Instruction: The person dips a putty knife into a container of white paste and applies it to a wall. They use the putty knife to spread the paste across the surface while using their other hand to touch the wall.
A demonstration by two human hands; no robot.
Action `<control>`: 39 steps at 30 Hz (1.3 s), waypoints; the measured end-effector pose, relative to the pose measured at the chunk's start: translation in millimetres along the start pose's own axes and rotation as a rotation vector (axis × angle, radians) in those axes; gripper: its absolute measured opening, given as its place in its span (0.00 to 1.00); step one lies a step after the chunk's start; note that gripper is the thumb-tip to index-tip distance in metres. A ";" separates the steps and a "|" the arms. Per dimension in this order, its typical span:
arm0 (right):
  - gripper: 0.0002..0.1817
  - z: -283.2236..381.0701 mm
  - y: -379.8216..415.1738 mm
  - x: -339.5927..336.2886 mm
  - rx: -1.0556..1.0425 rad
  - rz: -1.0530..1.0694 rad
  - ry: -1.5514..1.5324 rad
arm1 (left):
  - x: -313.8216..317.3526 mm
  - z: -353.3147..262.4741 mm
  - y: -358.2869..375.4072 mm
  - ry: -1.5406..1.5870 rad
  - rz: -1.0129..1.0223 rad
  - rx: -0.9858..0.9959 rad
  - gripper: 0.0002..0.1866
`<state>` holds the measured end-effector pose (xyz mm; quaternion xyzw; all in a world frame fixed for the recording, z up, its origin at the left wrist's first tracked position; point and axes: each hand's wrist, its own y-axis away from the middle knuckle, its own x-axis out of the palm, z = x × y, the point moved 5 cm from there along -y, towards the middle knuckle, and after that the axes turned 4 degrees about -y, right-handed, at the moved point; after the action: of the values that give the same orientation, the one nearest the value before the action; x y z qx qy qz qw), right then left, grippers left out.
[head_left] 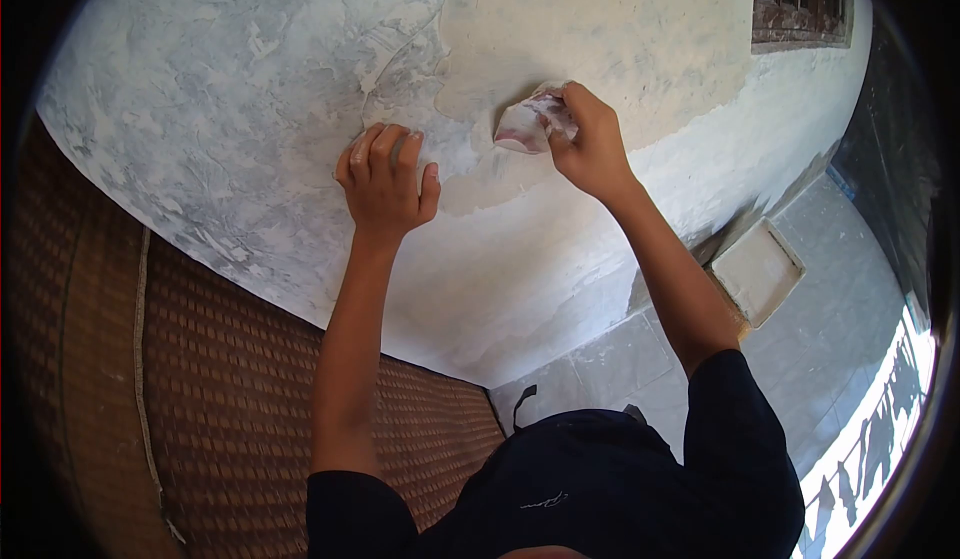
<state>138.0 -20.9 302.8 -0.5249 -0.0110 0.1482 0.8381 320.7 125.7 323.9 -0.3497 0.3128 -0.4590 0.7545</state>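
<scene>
My right hand [590, 149] grips a flat scraper-like piece [522, 127] smeared with white and reddish-brown patches. Its far edge is at or very close to the wall [590, 19], over a cream-coloured coat. My left hand [387, 179] is on the wall to the left, palm down, fingers slightly bent and apart, with white smudges on the fingertips. Nothing is held in it. Grey-white mottled surface lies around the left hand; an uneven edge between the two coats runs between my hands.
A square container [757, 271] holding a pale paste stands on the grey tiled floor [830, 249] at the right. Woven brown matting [230, 359] lines the left side. A dark wooden window frame [800, 4] is set in the wall, upper right.
</scene>
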 end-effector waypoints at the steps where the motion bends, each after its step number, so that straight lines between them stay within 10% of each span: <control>1: 0.15 1.4 -5.4 -7.7 0.027 -0.047 -0.012 | -0.7 -0.5 -0.4 0.001 0.000 0.000 0.16; 7: 0.15 10.4 14.2 18.9 -0.145 0.177 0.038 | -1.2 -1.2 -1.0 0.002 -0.003 -0.002 0.17; 15: 0.14 6.1 0.0 -22.4 0.118 -0.227 -0.125 | -0.5 -0.6 -0.7 0.000 -0.005 0.004 0.16; 19: 0.14 3.7 7.4 4.9 -0.088 0.128 0.038 | -0.2 -0.4 -1.2 -0.001 -0.006 0.005 0.16; 25: 0.10 -22.4 -1.1 -31.2 0.251 -0.254 -0.227 | -0.4 -0.4 -0.5 -0.003 -0.013 -0.002 0.16; 28: 0.10 -8.0 10.2 -4.1 0.063 0.055 -0.109 | -1.4 -2.1 -0.8 0.003 -0.011 -0.002 0.16; 34: 0.09 -29.3 7.7 -36.2 0.262 -0.367 -0.190 | 1.3 -0.1 1.9 0.015 0.015 0.022 0.18; 39: 0.12 -8.7 16.0 0.6 0.034 -0.058 -0.061 | 1.9 -2.1 2.1 0.013 0.027 0.026 0.17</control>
<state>136.2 -22.0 284.7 -0.5055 -0.0491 0.1398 0.8500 320.7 124.1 320.8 -0.3326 0.3166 -0.4550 0.7630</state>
